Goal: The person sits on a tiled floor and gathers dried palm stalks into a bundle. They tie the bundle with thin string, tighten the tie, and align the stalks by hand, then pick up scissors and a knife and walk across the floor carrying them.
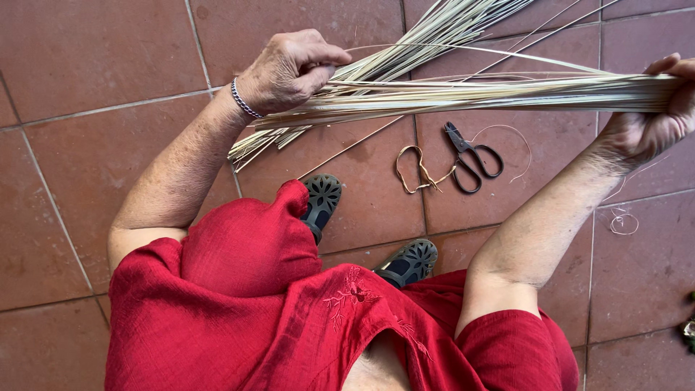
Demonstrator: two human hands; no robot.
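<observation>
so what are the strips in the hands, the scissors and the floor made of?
Strips: pale, matte, flat and thin, likely dried plant fibre such as reed or palm; held by the left hand and right hand.
Scissors: dark all over, handles too, probably metal.
Floor: reddish-brown matte tiles with pale grout lines, looks like terracotta.

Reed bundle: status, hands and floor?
Left hand and right hand both gripping the pale reed bundle, held level above the floor. Scissors and a cord scrap lie below, untouched.
</observation>
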